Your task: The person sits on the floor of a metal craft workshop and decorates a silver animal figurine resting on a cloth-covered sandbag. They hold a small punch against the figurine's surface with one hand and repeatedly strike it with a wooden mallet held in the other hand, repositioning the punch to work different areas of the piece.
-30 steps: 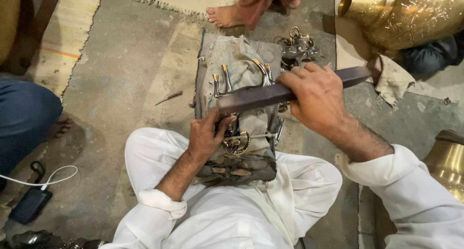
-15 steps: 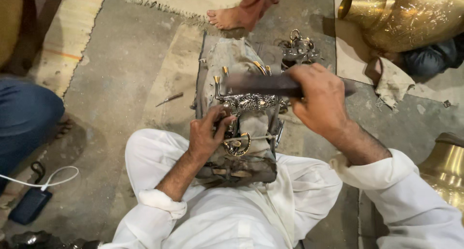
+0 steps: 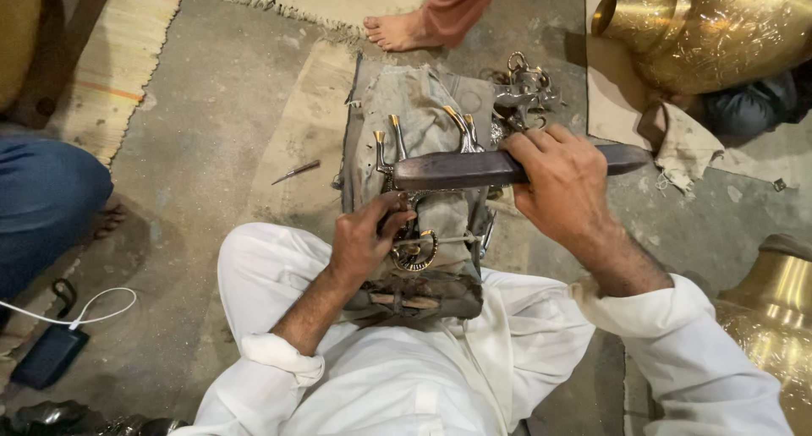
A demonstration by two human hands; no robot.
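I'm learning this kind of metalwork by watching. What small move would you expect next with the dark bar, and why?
Probably a short stroke of the dark bar down onto the brass ring piece. The right hand grips the bar level, just above the work, while the left hand steadies the ring piece on the cloth-covered block between the knees. What the stroke does to the metal cannot be told.

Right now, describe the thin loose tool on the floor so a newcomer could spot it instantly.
Start at the cloth-covered work block between the seated person's knees. On the bare grey floor just beyond its left edge lies a thin metal tool, angled. Unlike the brass-tipped pieces on the block, it lies alone, untouched by either hand.
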